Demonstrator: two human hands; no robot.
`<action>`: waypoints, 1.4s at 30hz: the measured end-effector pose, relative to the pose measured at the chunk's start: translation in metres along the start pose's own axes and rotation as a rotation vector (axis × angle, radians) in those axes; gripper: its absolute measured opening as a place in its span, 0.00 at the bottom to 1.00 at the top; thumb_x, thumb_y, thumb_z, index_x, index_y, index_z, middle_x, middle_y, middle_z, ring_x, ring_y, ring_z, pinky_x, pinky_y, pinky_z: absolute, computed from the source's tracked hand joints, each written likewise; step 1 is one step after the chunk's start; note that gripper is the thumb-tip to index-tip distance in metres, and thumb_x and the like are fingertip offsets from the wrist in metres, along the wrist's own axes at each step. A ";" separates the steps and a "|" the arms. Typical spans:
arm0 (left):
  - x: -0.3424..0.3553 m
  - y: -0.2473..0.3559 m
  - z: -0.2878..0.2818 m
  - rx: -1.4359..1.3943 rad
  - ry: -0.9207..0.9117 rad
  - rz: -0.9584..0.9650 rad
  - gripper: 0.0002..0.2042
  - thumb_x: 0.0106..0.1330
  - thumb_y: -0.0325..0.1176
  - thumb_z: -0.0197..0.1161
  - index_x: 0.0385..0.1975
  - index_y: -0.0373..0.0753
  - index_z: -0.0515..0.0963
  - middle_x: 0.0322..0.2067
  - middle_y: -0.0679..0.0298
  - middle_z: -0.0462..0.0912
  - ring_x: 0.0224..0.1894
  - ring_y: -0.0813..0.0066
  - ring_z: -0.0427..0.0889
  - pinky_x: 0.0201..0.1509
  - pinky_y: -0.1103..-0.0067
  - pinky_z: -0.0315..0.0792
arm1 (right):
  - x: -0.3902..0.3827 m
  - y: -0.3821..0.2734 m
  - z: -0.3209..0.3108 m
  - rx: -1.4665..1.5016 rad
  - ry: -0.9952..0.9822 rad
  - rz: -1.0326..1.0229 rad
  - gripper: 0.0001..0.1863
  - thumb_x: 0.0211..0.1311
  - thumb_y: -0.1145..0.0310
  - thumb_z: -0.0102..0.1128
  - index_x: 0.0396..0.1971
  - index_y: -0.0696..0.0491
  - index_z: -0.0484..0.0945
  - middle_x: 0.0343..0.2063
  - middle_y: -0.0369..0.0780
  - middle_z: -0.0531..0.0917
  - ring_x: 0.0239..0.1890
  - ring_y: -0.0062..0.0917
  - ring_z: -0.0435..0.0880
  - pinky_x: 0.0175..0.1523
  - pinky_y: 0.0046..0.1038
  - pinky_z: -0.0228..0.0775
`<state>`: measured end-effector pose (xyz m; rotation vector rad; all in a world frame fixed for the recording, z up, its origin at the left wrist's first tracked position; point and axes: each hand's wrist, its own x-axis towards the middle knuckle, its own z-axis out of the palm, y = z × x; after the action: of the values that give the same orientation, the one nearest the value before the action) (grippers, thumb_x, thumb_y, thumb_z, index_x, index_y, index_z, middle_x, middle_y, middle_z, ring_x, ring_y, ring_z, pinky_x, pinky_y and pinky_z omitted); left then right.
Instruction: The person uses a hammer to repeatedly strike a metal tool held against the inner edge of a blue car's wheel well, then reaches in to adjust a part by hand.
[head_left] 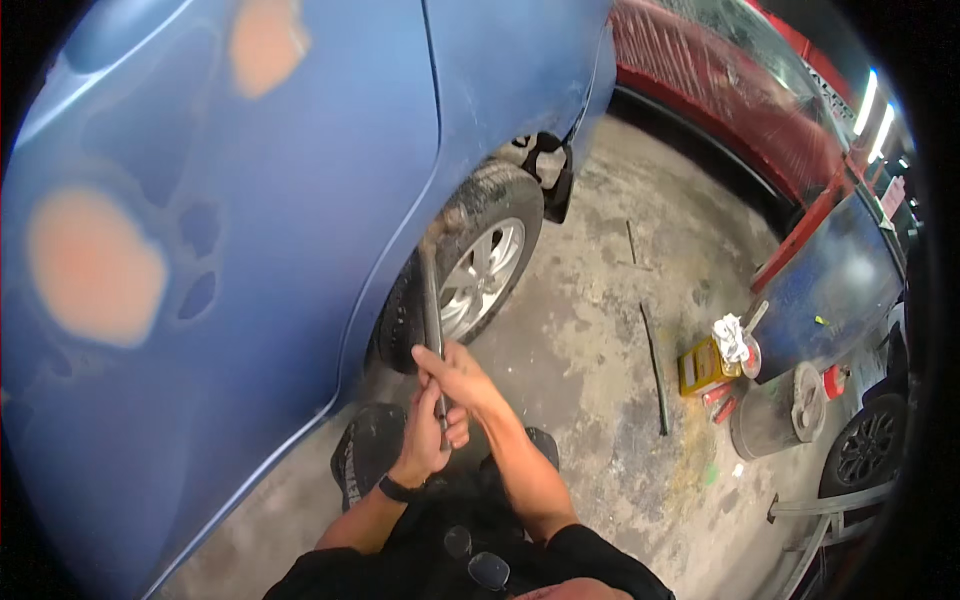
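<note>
A long dark metal bar (432, 300) points up from my hands toward the wheel arch, in front of the tyre and silver rim (480, 272). My right hand (457, 385) is closed around the bar, with its thumb along it. My left hand (425, 437) grips it lower down, a watch on that wrist. The blue car body (230, 380) fills the left side, with dull sanded areas and peach-coloured patches (95, 265). The bar's upper end is hard to make out against the tyre.
Two thin rods (655, 365) lie on the concrete floor (590, 420). A yellow tin (705, 365) with crumpled white material, a grey bucket (760, 425) and red items stand at right. A red car part (720, 90), a dark blue panel (830, 280), another wheel (865, 445) and metal stands (830, 505) are beyond.
</note>
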<state>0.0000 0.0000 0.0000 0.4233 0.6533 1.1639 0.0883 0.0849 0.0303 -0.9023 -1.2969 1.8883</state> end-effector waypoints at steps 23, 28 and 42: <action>0.041 0.052 -0.063 0.051 0.038 -0.192 0.21 0.66 0.67 0.41 0.45 0.58 0.64 0.19 0.73 0.60 0.16 0.83 0.56 0.19 0.83 0.51 | 0.072 0.007 0.049 -0.365 0.364 -0.087 0.19 0.64 0.56 0.55 0.31 0.61 0.74 0.18 0.35 0.74 0.21 0.17 0.71 0.26 0.23 0.65; 0.044 0.054 -0.063 0.088 0.051 -0.101 0.25 0.68 0.65 0.37 0.34 0.48 0.63 0.14 0.73 0.59 0.12 0.82 0.56 0.16 0.82 0.53 | 0.078 0.013 0.042 -0.397 0.341 -0.175 0.20 0.62 0.58 0.57 0.35 0.64 0.74 0.18 0.39 0.76 0.22 0.22 0.75 0.29 0.28 0.68; 0.061 0.041 -0.047 0.230 0.059 -0.057 0.25 0.66 0.67 0.40 0.33 0.51 0.67 0.15 0.75 0.58 0.14 0.83 0.56 0.15 0.84 0.51 | 0.085 0.033 0.006 -0.437 0.432 -0.383 0.16 0.61 0.62 0.56 0.35 0.63 0.72 0.19 0.39 0.75 0.25 0.21 0.74 0.30 0.30 0.68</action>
<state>-0.0449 0.0700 -0.0245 0.5625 0.8495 1.0546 0.0330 0.1428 -0.0134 -1.1093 -1.4977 1.0610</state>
